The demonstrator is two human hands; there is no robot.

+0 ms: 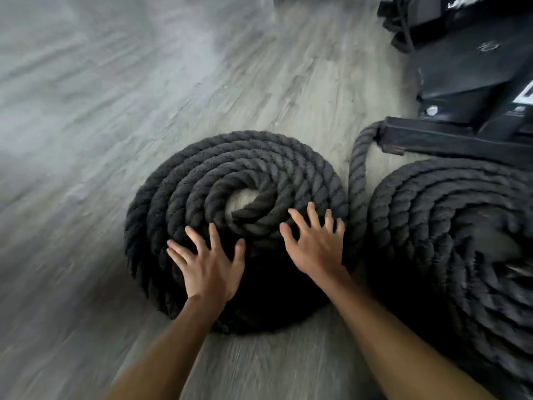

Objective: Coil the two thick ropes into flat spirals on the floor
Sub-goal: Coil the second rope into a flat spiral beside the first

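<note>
The centre coil point(236, 197) lies flat on the floor point(115, 111) in the middle of the frame, wound in several close turns around a small open core where pale floor shows through. The right coil point(450, 226) lies just beside it at the right edge of the frame, partly cut off and blurred.

Both hands sit on the near side of the centre coil. The left hand point(210, 264) lies palm down at lower centre with its fingers spread wide and straight. The right hand point(317, 246) lies the same way, slightly higher and to the right. Neither hand curls round or pinches any rope. This flat, spread contact probably serves to press the turns down and hold them tight together, so that the spiral keeps its shape.

A rope length point(357, 157) runs up through the gap between the two coils toward the foot of a black metal frame point(476, 82) in the upper right. Which coil it feeds cannot be told.

Judged from this layout, both spirals are formed and the work is at the final settling stage.
</note>
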